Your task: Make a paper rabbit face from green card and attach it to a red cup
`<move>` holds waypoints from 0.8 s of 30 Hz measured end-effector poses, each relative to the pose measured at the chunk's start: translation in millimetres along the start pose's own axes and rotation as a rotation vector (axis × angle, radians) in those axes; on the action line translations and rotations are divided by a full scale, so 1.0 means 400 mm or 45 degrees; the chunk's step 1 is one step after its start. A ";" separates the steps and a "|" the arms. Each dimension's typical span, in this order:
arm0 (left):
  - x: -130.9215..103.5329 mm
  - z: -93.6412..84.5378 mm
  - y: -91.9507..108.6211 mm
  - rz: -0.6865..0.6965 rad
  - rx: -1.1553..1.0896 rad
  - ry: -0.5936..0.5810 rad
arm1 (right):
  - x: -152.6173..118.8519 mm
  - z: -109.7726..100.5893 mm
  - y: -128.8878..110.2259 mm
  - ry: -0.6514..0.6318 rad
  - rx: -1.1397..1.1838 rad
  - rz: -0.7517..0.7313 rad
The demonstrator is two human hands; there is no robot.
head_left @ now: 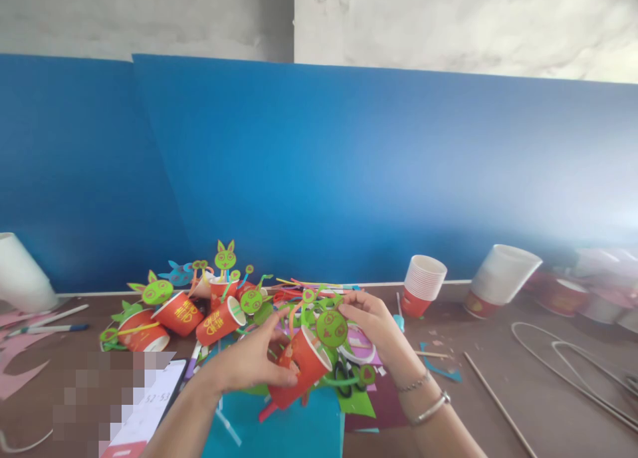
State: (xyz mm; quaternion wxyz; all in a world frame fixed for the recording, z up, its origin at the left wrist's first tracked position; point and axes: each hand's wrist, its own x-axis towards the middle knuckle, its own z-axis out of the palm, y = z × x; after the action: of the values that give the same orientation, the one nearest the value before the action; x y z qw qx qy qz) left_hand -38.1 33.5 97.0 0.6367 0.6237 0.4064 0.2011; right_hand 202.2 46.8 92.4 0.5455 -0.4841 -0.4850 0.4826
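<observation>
My left hand (244, 361) is wrapped round a red paper cup (304, 371), which tilts with its white-rimmed mouth to the upper right. A green paper animal face (331, 328) with drawn features stands at the cup's mouth. At its upper edge are the bent fingers of my right hand (371, 318), closed in a pinch; the fingertips are partly hidden. An orange straw arm and a green straw arm with a round paper paw (367, 375) stick out by the cup. Beneath lies a blue sheet (279, 431).
Several decorated red cups (182, 314) lie at the back left. Cup stacks (423, 282) stand on the right. Black-handled scissors (343, 379), white tape (366, 355) and paper scraps lie behind the cup. A phone (167, 391) is at left, a thin stick (498, 405) at right.
</observation>
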 end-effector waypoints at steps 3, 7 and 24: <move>0.000 0.000 0.000 0.003 -0.018 -0.006 | -0.003 0.001 0.000 0.003 -0.013 -0.004; -0.001 0.002 0.001 0.005 -0.035 -0.010 | -0.008 0.004 -0.002 -0.013 -0.044 0.003; 0.003 0.002 -0.005 -0.003 0.079 -0.021 | -0.017 0.009 0.001 -0.069 -0.316 -0.214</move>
State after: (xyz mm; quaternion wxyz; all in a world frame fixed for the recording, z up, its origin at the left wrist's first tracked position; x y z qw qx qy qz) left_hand -37.3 33.6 94.7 0.6206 0.6442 0.4079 0.1826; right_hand 198.2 40.3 91.9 0.5068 -0.4922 -0.5943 0.3844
